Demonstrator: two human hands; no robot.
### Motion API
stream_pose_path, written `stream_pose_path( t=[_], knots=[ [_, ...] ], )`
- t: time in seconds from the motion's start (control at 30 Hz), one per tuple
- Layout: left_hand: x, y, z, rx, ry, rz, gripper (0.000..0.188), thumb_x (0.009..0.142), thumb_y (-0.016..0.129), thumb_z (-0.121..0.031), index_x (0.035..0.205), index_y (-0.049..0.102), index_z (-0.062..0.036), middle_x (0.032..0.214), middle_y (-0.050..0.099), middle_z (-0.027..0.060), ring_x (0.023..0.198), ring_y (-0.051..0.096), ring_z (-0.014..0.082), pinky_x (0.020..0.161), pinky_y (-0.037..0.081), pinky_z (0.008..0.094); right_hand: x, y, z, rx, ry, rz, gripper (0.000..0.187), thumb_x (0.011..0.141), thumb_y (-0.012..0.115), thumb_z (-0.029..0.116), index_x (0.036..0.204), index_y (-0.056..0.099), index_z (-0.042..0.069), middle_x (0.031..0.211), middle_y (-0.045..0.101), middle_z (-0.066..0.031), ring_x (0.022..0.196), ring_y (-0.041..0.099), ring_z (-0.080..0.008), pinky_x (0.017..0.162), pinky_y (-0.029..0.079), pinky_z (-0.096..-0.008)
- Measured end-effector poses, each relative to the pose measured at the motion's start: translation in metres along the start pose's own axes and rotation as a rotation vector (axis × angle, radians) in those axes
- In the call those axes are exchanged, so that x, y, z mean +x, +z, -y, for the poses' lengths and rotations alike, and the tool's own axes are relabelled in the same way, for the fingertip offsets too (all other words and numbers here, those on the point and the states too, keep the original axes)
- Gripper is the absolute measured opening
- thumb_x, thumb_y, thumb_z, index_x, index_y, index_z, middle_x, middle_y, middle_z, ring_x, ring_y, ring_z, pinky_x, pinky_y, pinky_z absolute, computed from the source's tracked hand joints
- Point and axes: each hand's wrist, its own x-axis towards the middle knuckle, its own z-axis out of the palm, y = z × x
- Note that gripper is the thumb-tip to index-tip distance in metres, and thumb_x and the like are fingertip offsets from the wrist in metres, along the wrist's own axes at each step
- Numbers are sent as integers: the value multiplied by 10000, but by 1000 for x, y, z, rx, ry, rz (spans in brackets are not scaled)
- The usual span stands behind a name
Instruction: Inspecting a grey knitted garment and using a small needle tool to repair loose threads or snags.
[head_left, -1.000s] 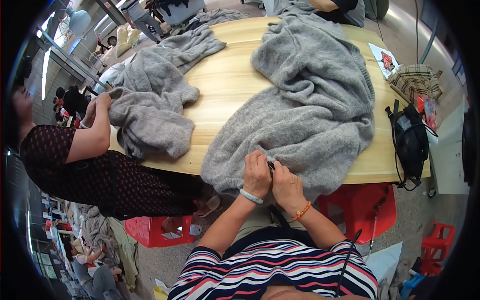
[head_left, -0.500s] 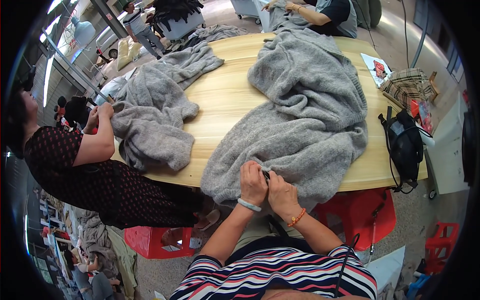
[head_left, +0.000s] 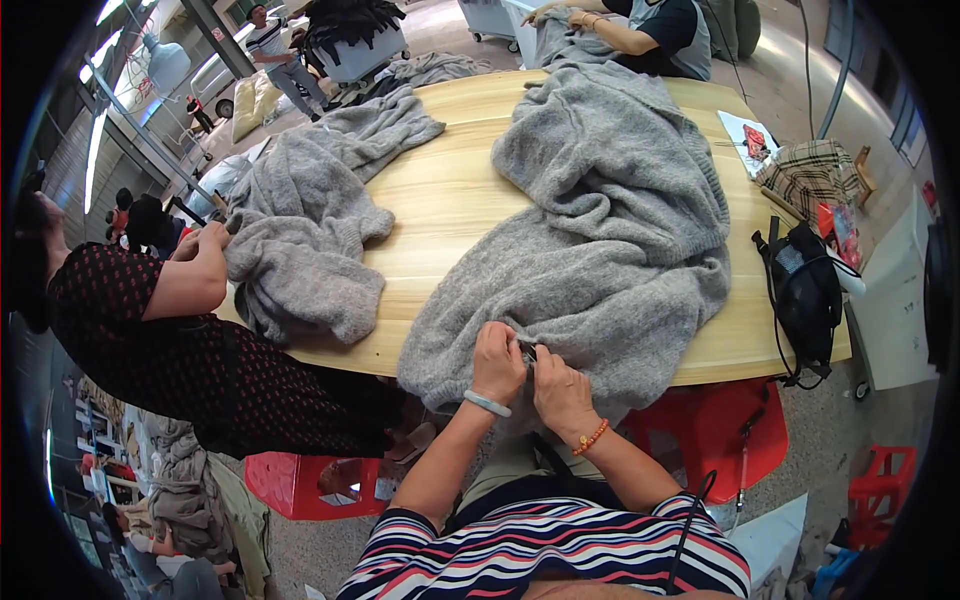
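Note:
A large grey knitted garment lies bunched along the table's right half, its near end at the front edge. My left hand is closed on a pinch of this knit, thumb and fingertips together. Close beside it, my right hand is curled round a small dark tool, whose tip points at the pinched fabric. Most of the tool is hidden by my fingers, so its exact kind does not show.
On my left a person works at another grey garment. A black bag lies at the wooden table's right edge, near a plaid cloth. Red stools stand below. Another person handles grey knitwear at the far end.
My left hand has shifted slightly left, widening the gap between my hands, and more of the dark tool shows. The person on the left has lowered their hands a little.

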Motion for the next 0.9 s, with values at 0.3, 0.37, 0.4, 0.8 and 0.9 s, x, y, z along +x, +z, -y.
stream_pose_path(
  t=[0.3,0.37,0.4,0.8,0.9],
  knots=[
    [-6,-1,13,-41,-38,62,69,808,602,32,860,566,6,841,578,184,779,596,373,701,483,432,-8,-2,-6,56,69,52,253,954,539,174,1173,560,49,911,676,-187,773,670,-418,689,536,-524],
    [-4,0,21,-34,-23,87,52,815,622,7,862,599,8,799,600,177,740,621,332,681,498,394,-3,-2,-10,70,30,22,225,945,539,170,1133,554,48,864,674,-189,749,676,-400,679,543,-513],
    [-1,-2,24,-38,-35,107,58,818,628,-2,871,606,8,792,608,174,740,625,322,684,501,385,-1,-9,-5,61,10,25,216,944,523,154,1127,553,42,864,671,-192,753,675,-402,684,540,-512],
    [17,-14,37,-214,-305,215,56,850,657,-47,847,653,8,703,654,44,629,591,92,590,483,274,16,-13,-12,51,-31,80,215,937,556,153,1099,590,15,825,671,-212,730,674,-408,665,541,-504],
    [18,-17,36,-293,-420,324,54,871,694,-61,853,671,-16,735,603,-56,614,481,20,541,379,193,23,-29,-15,94,-20,205,188,924,567,158,1043,613,21,822,678,-229,774,670,-427,704,531,-525]
  ],
)
